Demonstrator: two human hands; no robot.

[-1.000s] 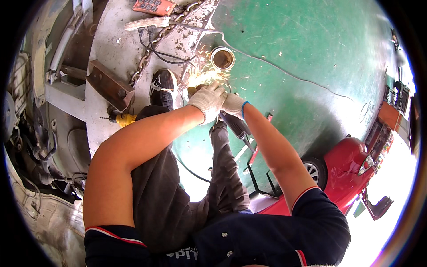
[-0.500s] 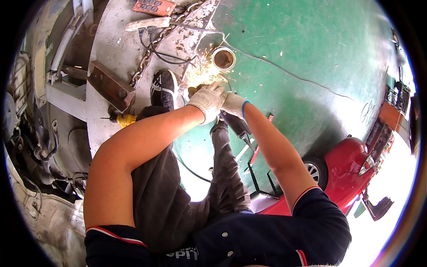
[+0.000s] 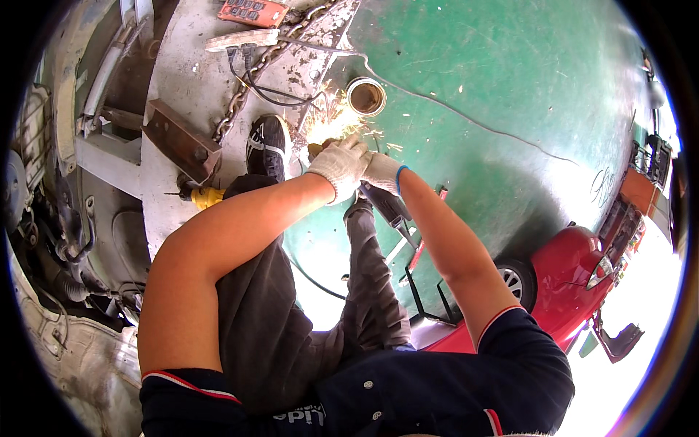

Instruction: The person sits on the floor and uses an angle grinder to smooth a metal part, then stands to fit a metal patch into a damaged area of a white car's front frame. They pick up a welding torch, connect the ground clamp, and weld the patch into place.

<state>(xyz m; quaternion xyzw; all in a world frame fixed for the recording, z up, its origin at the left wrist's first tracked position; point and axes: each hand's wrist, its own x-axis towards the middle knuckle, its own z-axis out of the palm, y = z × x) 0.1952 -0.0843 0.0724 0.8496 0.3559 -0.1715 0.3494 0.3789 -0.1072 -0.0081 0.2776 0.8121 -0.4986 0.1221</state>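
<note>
White knitted gloves cover both of my hands, which meet above the floor between my legs. My left hand [image 3: 341,170] is closed over the front of an angle grinder [image 3: 387,206], its fingers curled down out of sight. Just behind it, my right hand [image 3: 383,174] wraps the tool's dark body, which points back toward me under the wrist. Bright sparks [image 3: 329,122] spray forward past my left fingers, toward the metal plate's edge. A small brownish piece [image 3: 316,148] peeks out beside the left fingers; its kind is unclear. The grinder's disc and the contact spot are hidden.
An open round tin [image 3: 365,97] stands ahead of the sparks. A power strip [image 3: 242,39], a chain [image 3: 234,109], a rusty steel channel [image 3: 182,142] and a yellow drill [image 3: 207,197] lie at left. A cable [image 3: 466,121] crosses the green floor. A red car [image 3: 571,269] is at right.
The spark spray has changed shape slightly and looks a bit narrower, with stray streaks now right of my left fingers. Both hands and the grinder stay nearly in place.
</note>
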